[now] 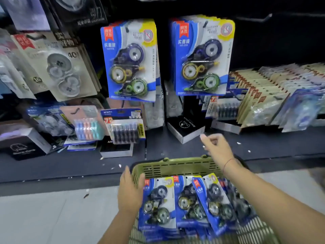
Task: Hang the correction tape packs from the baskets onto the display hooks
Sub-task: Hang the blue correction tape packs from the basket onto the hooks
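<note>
My left hand (130, 189) lies flat on the basket's (175, 167) left rim; right hand (216, 147) hovers empty; packs (158, 203) look light, stiff; I'd pinch the card top.

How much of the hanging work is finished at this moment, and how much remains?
Done: two stacks of blue packs hang on the display, a left stack and a right stack. In hand: nothing. The left hand lies open at the green basket rim, and the right hand hovers empty over its far rim. Left: several packs in the basket wait to be hung.
</note>
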Action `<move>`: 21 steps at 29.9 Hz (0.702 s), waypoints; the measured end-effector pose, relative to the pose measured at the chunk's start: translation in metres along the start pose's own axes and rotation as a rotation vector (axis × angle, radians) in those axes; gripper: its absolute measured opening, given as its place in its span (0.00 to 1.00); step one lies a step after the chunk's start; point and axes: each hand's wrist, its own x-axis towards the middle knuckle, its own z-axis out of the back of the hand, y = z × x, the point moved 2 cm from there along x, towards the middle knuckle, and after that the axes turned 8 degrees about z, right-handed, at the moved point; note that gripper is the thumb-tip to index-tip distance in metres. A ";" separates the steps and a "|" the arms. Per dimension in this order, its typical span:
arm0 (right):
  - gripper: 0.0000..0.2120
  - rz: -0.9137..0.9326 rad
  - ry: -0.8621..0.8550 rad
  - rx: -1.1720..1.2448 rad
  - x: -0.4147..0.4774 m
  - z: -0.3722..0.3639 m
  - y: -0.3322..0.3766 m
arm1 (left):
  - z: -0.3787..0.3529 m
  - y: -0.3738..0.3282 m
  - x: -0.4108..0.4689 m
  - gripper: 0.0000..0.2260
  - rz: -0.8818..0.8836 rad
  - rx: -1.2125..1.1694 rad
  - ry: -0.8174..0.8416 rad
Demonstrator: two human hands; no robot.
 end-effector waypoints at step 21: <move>0.54 -0.659 0.326 -0.317 -0.064 0.004 -0.202 | -0.019 0.062 0.002 0.22 0.091 0.068 -0.051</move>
